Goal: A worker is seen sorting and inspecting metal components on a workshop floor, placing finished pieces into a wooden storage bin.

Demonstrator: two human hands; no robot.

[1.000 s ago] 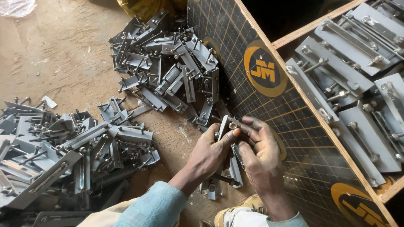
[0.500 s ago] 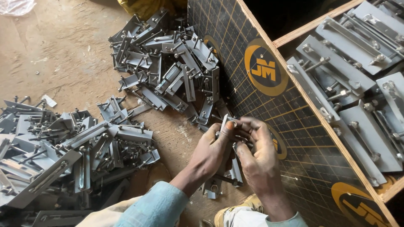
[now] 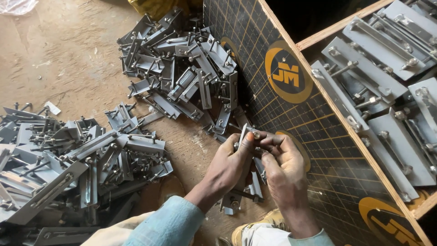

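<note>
My left hand (image 3: pixel 227 166) and my right hand (image 3: pixel 284 166) meet over the floor beside a dark board. Together they grip one small grey metal bracket (image 3: pixel 245 133) with a bolt through it. The left thumb presses the bracket's side. The right fingers pinch the bolt end at its top. A few more brackets (image 3: pixel 246 193) lie on the ground right under my hands.
A heap of grey bolted brackets (image 3: pixel 182 77) lies ahead, another heap (image 3: pixel 68 168) at the left. The dark gridded board (image 3: pixel 314 132) with round yellow marks forms the wall of a wooden crate holding long grey plates (image 3: pixel 387 95). Dusty floor (image 3: pixel 59 59) lies beyond.
Both hands have shifted slightly with the bracket, turning it a little; the right fingers have moved along the bolt. The heaps have not moved.
</note>
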